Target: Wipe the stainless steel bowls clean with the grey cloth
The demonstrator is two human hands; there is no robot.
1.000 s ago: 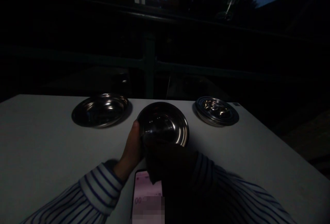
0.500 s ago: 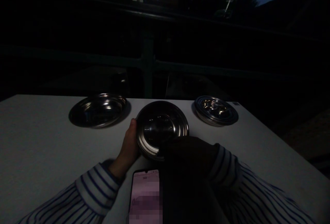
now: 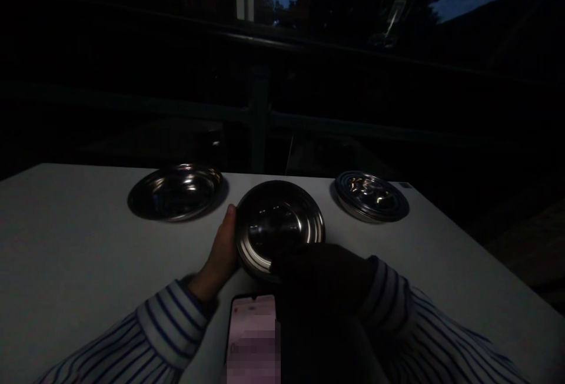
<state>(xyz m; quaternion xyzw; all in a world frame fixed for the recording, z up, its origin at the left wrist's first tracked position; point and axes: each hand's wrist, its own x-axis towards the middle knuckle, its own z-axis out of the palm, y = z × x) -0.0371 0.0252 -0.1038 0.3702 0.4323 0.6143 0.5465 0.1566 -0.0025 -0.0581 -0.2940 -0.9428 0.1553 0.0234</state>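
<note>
A steel plate [image 3: 278, 225] is tilted toward me at the middle of the white table [image 3: 66, 254]. My left hand [image 3: 220, 251] grips its left rim, thumb up along the edge. My right hand [image 3: 326, 275] is wrapped in or covered by a dark cloth and rests against the plate's near right rim; its fingers are hidden. Both arms wear striped sleeves.
A steel plate [image 3: 178, 192] lies flat at the back left and a stack of steel plates [image 3: 371, 195] at the back right. A lit phone [image 3: 252, 337] lies at the near edge between my arms. A dark railing stands behind the table.
The dark-covered right hand slid from the plate's near middle to its near right side. The plate tilted so more of its inside faces me. My left hand kept its hold.
</note>
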